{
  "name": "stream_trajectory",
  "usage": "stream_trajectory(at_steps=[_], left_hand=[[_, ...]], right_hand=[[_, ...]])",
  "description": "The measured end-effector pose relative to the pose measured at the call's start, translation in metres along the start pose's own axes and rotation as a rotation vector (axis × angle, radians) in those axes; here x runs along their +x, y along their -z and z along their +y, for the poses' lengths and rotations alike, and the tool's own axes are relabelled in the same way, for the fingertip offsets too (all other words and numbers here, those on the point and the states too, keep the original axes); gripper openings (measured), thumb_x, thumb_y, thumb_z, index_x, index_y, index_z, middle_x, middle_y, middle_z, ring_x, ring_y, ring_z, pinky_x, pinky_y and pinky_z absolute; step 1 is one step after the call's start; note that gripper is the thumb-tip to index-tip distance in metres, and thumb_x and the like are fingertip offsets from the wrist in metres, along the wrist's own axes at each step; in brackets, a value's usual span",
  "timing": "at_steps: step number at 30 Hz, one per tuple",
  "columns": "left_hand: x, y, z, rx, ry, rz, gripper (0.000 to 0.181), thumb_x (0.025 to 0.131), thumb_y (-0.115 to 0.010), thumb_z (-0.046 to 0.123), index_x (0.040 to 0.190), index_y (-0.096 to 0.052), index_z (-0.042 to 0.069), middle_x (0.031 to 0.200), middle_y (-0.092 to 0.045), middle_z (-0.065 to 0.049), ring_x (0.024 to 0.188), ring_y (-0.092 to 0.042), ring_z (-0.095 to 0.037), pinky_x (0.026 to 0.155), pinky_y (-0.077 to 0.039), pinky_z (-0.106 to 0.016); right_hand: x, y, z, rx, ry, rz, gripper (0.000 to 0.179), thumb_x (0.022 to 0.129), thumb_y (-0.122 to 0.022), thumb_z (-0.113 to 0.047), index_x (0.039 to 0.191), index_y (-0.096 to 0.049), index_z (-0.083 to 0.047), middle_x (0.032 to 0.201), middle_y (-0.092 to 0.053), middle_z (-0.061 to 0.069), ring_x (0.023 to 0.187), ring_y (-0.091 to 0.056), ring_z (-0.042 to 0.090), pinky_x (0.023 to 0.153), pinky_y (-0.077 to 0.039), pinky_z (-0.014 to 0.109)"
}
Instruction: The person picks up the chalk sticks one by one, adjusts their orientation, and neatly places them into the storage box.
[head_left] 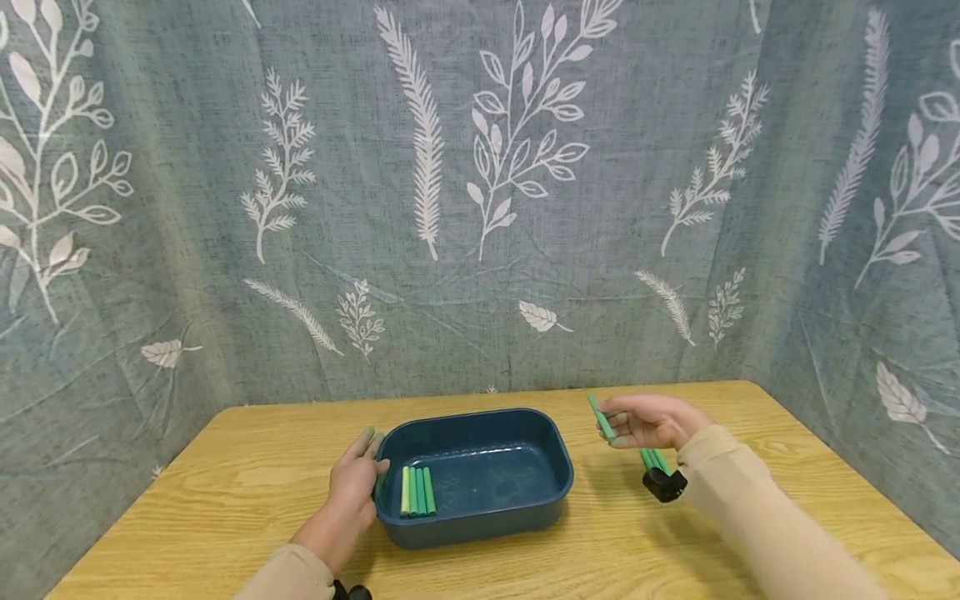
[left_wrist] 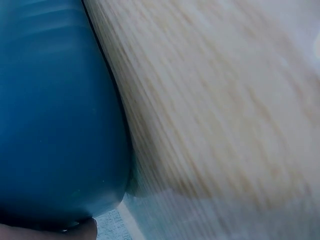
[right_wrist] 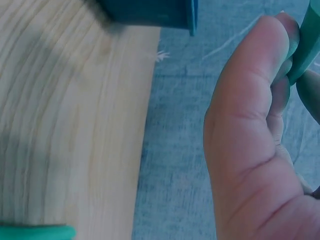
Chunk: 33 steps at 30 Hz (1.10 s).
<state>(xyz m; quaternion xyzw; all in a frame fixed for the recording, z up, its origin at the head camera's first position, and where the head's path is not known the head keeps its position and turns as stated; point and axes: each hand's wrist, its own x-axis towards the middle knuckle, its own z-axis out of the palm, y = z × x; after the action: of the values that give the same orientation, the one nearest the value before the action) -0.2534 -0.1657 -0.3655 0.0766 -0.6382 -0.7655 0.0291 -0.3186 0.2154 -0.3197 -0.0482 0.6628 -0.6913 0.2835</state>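
Observation:
My right hand (head_left: 647,419) pinches a green chalk stick (head_left: 602,418) between thumb and fingertips, raised above the table right of a dark blue plastic tub (head_left: 480,527). In the right wrist view the held stick shows at the upper right edge. At the tub's left end, my left hand (head_left: 352,479) holds the wall, thumb at the rim and fingers along the outside. Inside the tub, several chalk sticks (head_left: 417,492) lie side by side at the left, the leftmost more yellow. More green chalk sticks (head_left: 655,460) rest on the table under my right wrist, partly hidden.
The tub stands on a light wooden table (head_left: 285,433). A blue-grey curtain (head_left: 450,333) with white leaf prints closes off the back and both sides. A black wrist camera (head_left: 664,483) sits below my right sleeve.

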Motion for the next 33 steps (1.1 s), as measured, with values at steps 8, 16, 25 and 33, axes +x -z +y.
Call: stream_trajectory(at_steps=[8, 16, 25, 33], left_hand=[[0.000, 0.002, 0.001, 0.012, 0.003, 0.014, 0.066, 0.096, -0.030, -0.015, 0.155, -0.003, 0.001, 0.158, -0.004, -0.026, 0.144, 0.002, -0.046, 0.113, -0.020, -0.046], [-0.001, 0.001, 0.001, 0.000, 0.005, 0.009, 0.069, 0.095, -0.032, -0.018, 0.155, -0.003, 0.001, 0.158, -0.004, -0.026, 0.143, 0.004, -0.046, 0.117, -0.015, -0.049], [-0.001, 0.000, -0.001, 0.005, 0.008, 0.018, 0.066, 0.096, -0.030, -0.016, 0.155, -0.004, 0.000, 0.158, -0.005, -0.026, 0.144, 0.000, -0.046, 0.107, -0.024, -0.045], [-0.001, 0.000, 0.000, 0.002, 0.001, 0.004, 0.066, 0.097, -0.030, -0.015, 0.154, -0.002, 0.000, 0.158, -0.004, -0.027, 0.143, 0.004, -0.048, 0.115, -0.015, -0.049]], right_hand=[[0.013, -0.015, -0.005, -0.004, 0.014, -0.001, 0.014, 0.101, -0.046, -0.010, 0.094, -0.056, -0.004, 0.084, -0.060, 0.007, 0.076, -0.063, 0.015, 0.068, -0.056, 0.022], [0.024, -0.030, -0.012, 0.027, -0.004, -0.018, 0.017, 0.101, -0.045, -0.010, 0.095, -0.059, -0.004, 0.084, -0.059, 0.009, 0.076, -0.062, 0.015, 0.066, -0.056, 0.021], [0.043, -0.055, -0.020, -0.066, -0.082, 0.042, 0.024, 0.100, -0.050, -0.013, 0.116, -0.049, 0.005, 0.095, -0.058, 0.014, 0.084, -0.061, 0.019, 0.071, -0.056, 0.025], [0.060, -0.080, -0.029, -0.173, -0.139, 0.051, 0.041, 0.098, -0.052, -0.011, 0.132, -0.042, 0.010, 0.115, -0.054, 0.022, 0.088, -0.060, 0.023, 0.082, -0.056, 0.033]])
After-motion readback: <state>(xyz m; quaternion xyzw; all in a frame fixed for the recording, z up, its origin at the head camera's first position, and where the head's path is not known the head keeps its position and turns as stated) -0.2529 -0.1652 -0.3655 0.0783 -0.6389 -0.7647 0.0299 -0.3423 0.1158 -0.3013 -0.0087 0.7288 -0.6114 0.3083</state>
